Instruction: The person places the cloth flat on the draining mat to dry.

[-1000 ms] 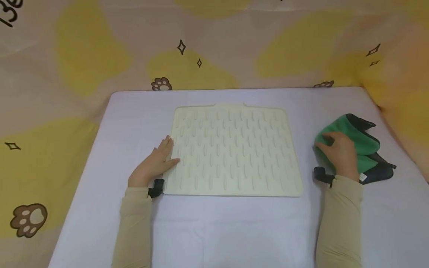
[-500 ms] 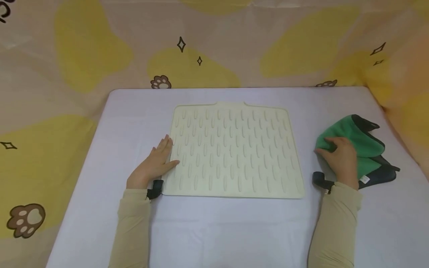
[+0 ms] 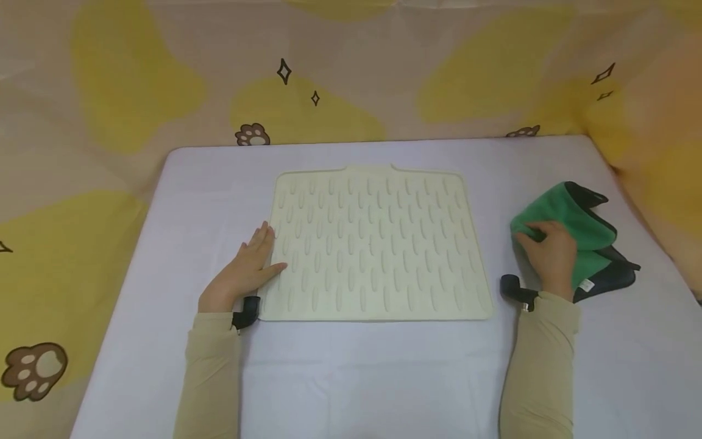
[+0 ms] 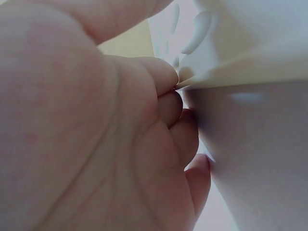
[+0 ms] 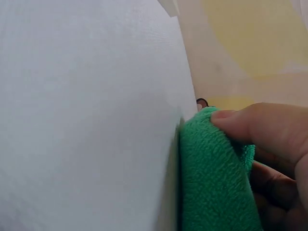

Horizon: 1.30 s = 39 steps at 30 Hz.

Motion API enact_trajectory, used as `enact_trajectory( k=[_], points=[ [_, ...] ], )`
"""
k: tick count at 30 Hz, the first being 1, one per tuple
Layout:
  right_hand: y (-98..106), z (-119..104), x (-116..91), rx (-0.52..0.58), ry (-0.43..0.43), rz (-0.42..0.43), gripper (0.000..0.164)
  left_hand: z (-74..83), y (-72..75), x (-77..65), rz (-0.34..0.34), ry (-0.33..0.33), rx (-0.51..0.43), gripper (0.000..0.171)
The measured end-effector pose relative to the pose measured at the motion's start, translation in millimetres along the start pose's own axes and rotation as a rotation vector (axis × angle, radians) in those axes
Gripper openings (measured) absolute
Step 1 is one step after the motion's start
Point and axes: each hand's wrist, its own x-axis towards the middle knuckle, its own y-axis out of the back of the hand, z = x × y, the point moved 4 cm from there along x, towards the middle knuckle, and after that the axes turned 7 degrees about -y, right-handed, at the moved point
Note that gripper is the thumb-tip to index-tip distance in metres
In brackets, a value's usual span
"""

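Fingers and thumb of the right hand (image 3: 551, 256) pinch a fold of the green cloth (image 3: 588, 227), which lies to the right of the cream mat (image 3: 373, 244). The left hand (image 3: 241, 271), fingers extended, thumb spread, touches the mat's left edge. Beneath the mat is a white table (image 3: 362, 384); beyond it, a paw-print backdrop (image 3: 340, 61).

- white tag (image 3: 586, 285) is way too tiny to read
- right hand (image 3: 550, 255) covers part of the green cloth (image 3: 588, 230)
- left sleeve (image 3: 209, 378), right sleeve (image 3: 540, 369) chopped at head view's bottom
- left hand (image 4: 106, 130) has thumb tip cropped, left wrist view
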Motion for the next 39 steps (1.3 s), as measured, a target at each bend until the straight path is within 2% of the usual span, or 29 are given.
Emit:
enact_trajectory(
  k=[9,16,25,32,39],
  points=[
    [3.1,7.3,2.6,0.080,-0.118,0.041,0.029,0.6,1.8,-1.3,0.001,-0.005,-0.015,0.080],
    [1.7,2.8,4.0,0.234,-0.204,-0.017,0.036,-1.6,0.7,-2.1,0.003,-0.006,-0.019,0.081],
    [-3.2,-13.3,4.1,0.419,-0.200,-0.066,0.027,-2.1,1.2,-0.5,0.002,-0.021,-0.022,0.081],
    [1.6,-26.0,2.8,0.507,-0.183,-0.017,0.020,-2.5,0.9,-0.5,0.001,-0.024,-0.029,0.081],
    [11.4,-42.9,-2.6,0.801,-0.158,0.032,0.016,-2.7,0.8,-0.7,0.005,-0.019,-0.029,0.082]
  ],
)
